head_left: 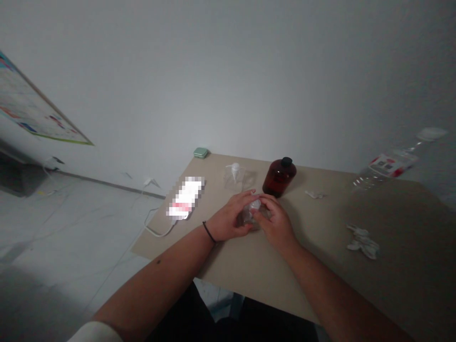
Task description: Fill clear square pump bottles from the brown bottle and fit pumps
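Observation:
My left hand (228, 219) and my right hand (277, 223) meet at the middle of a beige table top (302, 280). Both grip a small clear plastic packet (252, 213) with brownish contents, which the fingers partly hide. Just beyond my right hand stands an amber glass bottle (280, 178) with a black cap. Beyond my left hand lies a clear plastic bag (237, 179) with a white pump top. A blurred white and pink object (185, 198) lies to the left of my left hand, with a white cable (156, 228) trailing from it.
Crumpled white tissue (361, 242) and a smaller scrap (314, 194) lie on the right of the table. A clear plastic water bottle (386, 168) sits at the far right edge. A small green tin (200, 152) rests at the far corner, beside the wall. A tiled floor lies left.

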`<state>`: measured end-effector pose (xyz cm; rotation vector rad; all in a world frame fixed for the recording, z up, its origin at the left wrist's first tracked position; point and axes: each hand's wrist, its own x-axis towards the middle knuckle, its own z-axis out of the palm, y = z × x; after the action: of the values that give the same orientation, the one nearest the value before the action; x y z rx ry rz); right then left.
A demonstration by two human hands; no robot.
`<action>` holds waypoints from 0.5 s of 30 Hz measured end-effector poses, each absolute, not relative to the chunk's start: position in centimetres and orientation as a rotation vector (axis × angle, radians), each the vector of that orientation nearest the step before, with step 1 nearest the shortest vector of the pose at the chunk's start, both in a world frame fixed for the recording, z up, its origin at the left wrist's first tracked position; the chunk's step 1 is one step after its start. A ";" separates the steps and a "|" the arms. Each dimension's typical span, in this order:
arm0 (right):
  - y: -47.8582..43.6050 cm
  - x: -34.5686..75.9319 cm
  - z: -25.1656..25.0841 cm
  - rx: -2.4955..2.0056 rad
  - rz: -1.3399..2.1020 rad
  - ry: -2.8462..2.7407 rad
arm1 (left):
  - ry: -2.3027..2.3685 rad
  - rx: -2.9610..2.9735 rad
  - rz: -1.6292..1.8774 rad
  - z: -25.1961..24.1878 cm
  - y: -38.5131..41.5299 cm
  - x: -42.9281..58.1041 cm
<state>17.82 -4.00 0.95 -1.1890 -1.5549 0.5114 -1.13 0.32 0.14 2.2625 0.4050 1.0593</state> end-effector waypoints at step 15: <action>-4.0 17.2 1.0 -1.235 0.587 -1.477 | 0.433 2.300 1.056 0.4 0.3 -1.5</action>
<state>17.24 -4.02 1.04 -1.2347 -1.4774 0.5871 -1.49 0.27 0.40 2.2999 0.4326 1.0559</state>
